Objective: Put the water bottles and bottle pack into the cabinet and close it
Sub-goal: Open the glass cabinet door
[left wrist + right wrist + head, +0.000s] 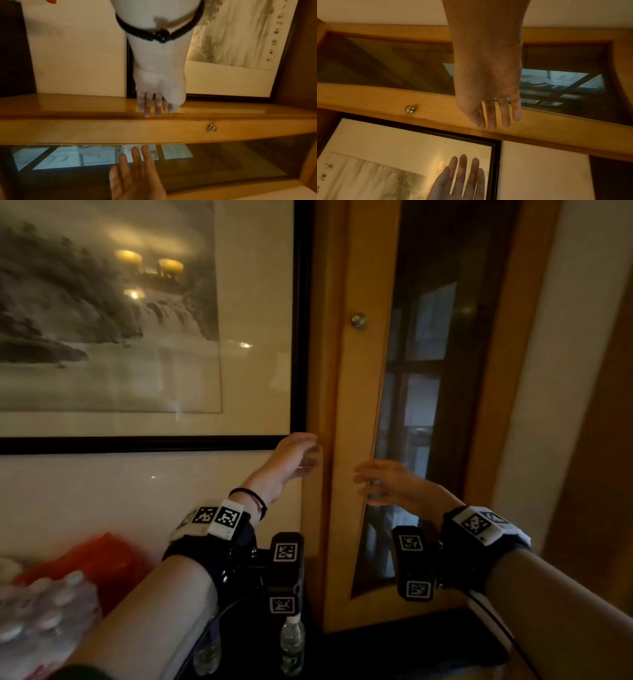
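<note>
1. The left hand (pixel 295 455) is held up with straight, relaxed fingers and grips nothing; its fingertips (pixel 147 113) lie at the left edge of the cabinet door (pixel 346 405), where the wooden frame meets the wall. My guess is that it is feeling for the door's edge to pull it open, since the door looks shut and nothing has gone in yet.
2. The right hand (pixel 387 482) is also loose and empty, fingers spread in front of the door's frame beside the glass pane (pixel 424 337). Whether it touches the wood I cannot tell. It seems placed to steady or help swing the door.
3. The small metal knob (pixel 358 320) sits higher up on the door frame, well above both hands and untouched.
4. The bottle pack (pixel 44 607) lies at the lower left, on the surface below the painting, well apart from the cabinet. Two single water bottles (pixel 292 645) stand upright just beside the cabinet's bottom left corner, under the left wrist.
5. A red bag (pixel 92 559) lies behind the pack, against the wall.
6. A framed painting (pixel 137 320) hangs just left of the cabinet, its black frame close to the door's edge, leaving the left fingers little room there.
7. The standing bottles are near the door's foot and may be knocked if it swings that way.
</note>
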Demonstrator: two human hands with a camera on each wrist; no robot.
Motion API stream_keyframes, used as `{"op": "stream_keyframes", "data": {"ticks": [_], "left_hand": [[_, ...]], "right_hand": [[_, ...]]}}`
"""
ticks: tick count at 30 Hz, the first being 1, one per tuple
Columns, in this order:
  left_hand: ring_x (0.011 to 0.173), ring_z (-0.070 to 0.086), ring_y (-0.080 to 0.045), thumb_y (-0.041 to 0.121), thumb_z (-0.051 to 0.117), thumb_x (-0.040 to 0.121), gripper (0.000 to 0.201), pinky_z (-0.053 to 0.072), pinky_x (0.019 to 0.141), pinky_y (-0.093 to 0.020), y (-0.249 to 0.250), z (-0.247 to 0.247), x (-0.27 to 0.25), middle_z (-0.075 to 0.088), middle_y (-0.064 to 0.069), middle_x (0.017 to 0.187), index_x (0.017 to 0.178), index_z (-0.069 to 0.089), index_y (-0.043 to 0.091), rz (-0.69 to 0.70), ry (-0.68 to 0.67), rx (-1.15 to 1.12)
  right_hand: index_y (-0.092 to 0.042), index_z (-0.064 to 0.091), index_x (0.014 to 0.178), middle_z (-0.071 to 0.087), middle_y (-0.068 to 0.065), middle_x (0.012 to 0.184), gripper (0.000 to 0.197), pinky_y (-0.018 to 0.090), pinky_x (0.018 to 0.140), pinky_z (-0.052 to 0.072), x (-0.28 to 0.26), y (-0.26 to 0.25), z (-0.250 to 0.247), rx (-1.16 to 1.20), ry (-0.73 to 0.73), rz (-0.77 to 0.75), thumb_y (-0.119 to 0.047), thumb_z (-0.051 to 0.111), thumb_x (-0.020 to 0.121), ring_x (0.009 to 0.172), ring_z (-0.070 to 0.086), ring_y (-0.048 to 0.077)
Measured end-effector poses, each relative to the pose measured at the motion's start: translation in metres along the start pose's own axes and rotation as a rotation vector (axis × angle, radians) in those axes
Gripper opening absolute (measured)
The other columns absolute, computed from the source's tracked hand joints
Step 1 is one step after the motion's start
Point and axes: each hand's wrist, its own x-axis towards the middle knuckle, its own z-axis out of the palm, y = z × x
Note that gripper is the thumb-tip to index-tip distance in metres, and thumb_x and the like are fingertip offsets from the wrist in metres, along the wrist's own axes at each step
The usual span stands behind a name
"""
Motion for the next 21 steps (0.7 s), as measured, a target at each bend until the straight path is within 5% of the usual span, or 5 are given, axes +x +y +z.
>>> {"op": "stream_keyframes", "data": {"ticks": [4,7,10,16,21], "left_hand": [[0.108,0.060,-0.015,0.031,0.047,0.098,0.040,0.049,0.098,-0.036,-0.013,0.025,0.029,0.056,0.001,0.128,0.137,0.042,0.026,-0.010,0.032,0.044],[0.120,0.050,-0.014,0.032,0.046,0.099,0.051,0.041,0.105,-0.035,-0.019,0.041,0.050,0.048,0.003,0.138,0.147,0.030,0.026,-0.005,0.031,0.039],[0.137,0.038,-0.018,0.032,0.047,0.098,0.059,0.031,0.113,-0.039,-0.022,0.051,0.066,0.036,0.003,0.151,0.150,0.021,0.027,0.001,0.013,0.036],[0.109,0.049,0.000,0.029,0.043,0.100,0.036,0.037,0.091,-0.026,-0.032,0.063,0.094,0.052,0.021,0.120,0.135,0.042,0.036,0.025,0.059,0.067],[0.131,0.038,-0.016,0.038,0.051,0.090,0.061,0.037,0.102,-0.034,-0.037,0.075,0.102,0.034,0.007,0.148,0.147,0.029,0.035,-0.005,0.143,0.075]], "right_hand": [[-0.018,0.047,0.131,0.059,0.004,0.119,0.036,0.039,0.094,0.050,0.028,0.011,-0.021,0.043,0.105,0.001,-0.021,0.050,0.095,0.106,0.059,0.020],[-0.016,0.045,0.129,0.059,0.000,0.100,0.035,0.039,0.094,0.048,0.055,0.017,-0.033,0.146,0.222,0.012,-0.018,0.050,0.095,0.091,0.057,0.015],[-0.019,0.038,0.137,0.054,0.008,0.126,0.050,0.040,0.097,0.047,0.083,0.023,-0.038,0.214,0.315,-0.006,-0.019,0.056,0.091,0.108,0.053,0.022],[-0.017,0.030,0.144,0.050,0.007,0.135,0.062,0.034,0.093,0.044,0.127,0.033,-0.039,0.234,0.317,-0.043,-0.018,0.057,0.089,0.117,0.051,0.021],[-0.017,0.032,0.139,0.049,0.010,0.131,0.057,0.033,0.088,0.046,0.143,0.039,-0.035,0.236,0.331,-0.097,-0.013,0.054,0.087,0.112,0.052,0.021]]}}
